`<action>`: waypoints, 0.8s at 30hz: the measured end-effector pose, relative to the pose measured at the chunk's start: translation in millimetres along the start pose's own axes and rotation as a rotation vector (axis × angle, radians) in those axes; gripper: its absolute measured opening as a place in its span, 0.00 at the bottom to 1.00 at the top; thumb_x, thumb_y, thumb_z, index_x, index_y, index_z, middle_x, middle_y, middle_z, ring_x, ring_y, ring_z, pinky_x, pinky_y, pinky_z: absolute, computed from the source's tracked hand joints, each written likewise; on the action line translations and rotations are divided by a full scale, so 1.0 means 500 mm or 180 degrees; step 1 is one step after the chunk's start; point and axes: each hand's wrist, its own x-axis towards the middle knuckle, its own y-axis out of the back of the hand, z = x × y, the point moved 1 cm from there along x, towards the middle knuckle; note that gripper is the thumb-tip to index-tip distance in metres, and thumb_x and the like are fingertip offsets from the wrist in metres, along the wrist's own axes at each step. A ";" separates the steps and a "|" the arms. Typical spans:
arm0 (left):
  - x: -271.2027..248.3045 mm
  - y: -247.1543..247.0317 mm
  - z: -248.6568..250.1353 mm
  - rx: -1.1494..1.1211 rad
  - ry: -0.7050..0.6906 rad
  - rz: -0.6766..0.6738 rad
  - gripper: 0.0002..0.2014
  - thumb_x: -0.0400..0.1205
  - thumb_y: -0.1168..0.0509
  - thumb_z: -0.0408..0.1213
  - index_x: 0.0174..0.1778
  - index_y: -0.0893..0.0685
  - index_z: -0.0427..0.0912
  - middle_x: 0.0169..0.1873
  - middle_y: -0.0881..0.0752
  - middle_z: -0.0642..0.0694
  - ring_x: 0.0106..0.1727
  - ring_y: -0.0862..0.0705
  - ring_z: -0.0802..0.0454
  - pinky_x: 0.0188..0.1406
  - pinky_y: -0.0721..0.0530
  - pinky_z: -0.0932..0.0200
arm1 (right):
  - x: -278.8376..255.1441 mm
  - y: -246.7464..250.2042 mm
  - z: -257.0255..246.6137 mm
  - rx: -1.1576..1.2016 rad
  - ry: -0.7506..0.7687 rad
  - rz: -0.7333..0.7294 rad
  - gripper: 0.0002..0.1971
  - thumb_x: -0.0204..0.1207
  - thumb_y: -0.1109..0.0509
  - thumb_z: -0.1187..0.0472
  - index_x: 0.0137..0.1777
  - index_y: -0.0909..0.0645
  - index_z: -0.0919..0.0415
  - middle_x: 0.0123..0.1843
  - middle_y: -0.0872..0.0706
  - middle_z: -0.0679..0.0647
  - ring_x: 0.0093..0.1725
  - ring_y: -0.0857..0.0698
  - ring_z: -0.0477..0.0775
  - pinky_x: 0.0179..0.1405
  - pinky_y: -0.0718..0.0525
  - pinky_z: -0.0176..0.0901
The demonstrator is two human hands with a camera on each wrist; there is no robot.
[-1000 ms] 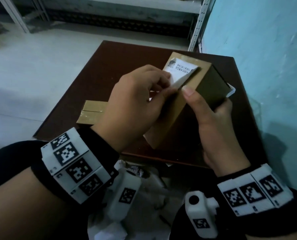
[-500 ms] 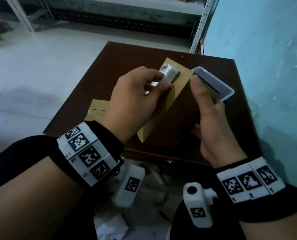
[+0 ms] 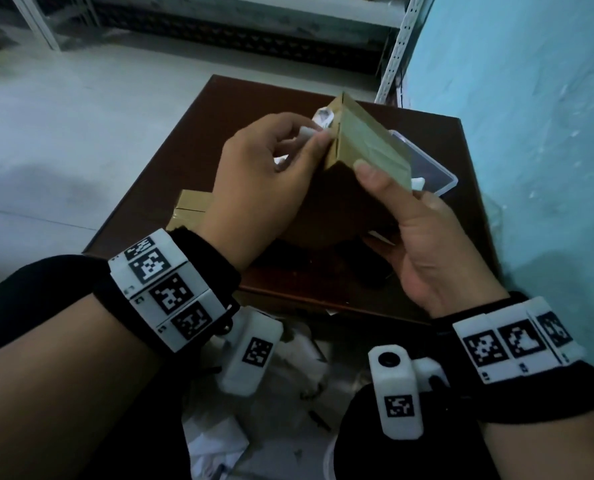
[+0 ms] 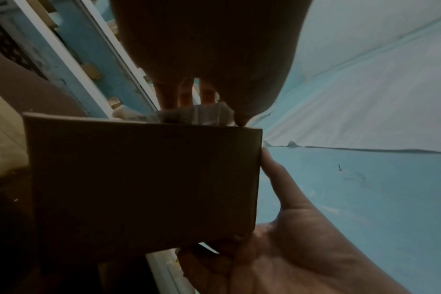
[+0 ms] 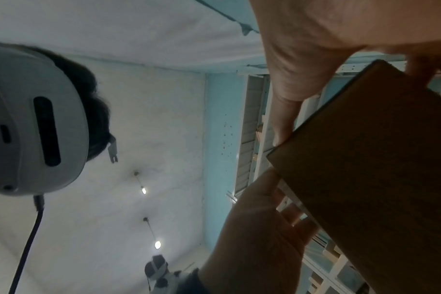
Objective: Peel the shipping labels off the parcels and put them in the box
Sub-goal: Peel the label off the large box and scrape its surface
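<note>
1. Parcel (image 3: 364, 147) is at frame centre, raised above the bench (image 3: 191, 140).
2. Right hand (image 3: 423, 244) grips the parcel.
3. Left hand (image 3: 271, 174) pinches the label (image 3: 323, 116) on the parcel's left face.
4. Box (image 3: 444, 181) sits right of centre.

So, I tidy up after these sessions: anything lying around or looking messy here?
Yes. Crumpled white paper scraps lie on the floor under the near edge of the table, not in the clear box. The label pinched by the left hand is bunched up.
</note>
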 end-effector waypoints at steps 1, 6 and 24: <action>0.002 0.002 -0.003 0.0009 -0.0024 0.0012 0.11 0.89 0.31 0.45 0.60 0.10 0.43 0.52 0.10 0.54 0.54 0.12 0.65 0.44 0.16 0.73 | -0.001 0.000 0.000 -0.0028 -0.0001 -0.0051 0.40 0.57 0.14 0.45 0.72 0.15 0.54 0.58 0.03 0.49 0.55 0.04 0.46 0.50 0.06 0.44; 0.010 0.007 -0.010 0.0151 -0.0410 -0.0357 0.08 0.89 0.30 0.39 0.60 0.12 0.41 0.58 0.10 0.49 0.61 0.12 0.60 0.59 0.10 0.56 | -0.003 0.007 -0.006 -0.0165 -0.0529 -0.0162 0.44 0.58 0.31 0.19 0.71 0.13 0.44 0.58 0.03 0.53 0.61 0.04 0.60 0.66 0.09 0.66; -0.015 -0.008 0.011 -0.0427 -0.0038 -0.0431 0.14 0.88 0.32 0.47 0.59 0.12 0.40 0.58 0.10 0.48 0.58 0.11 0.52 0.56 0.09 0.43 | 0.000 0.003 0.004 -0.0232 -0.0375 -0.0039 0.38 0.62 0.19 0.29 0.72 0.14 0.42 0.63 0.06 0.53 0.65 0.08 0.64 0.61 0.08 0.72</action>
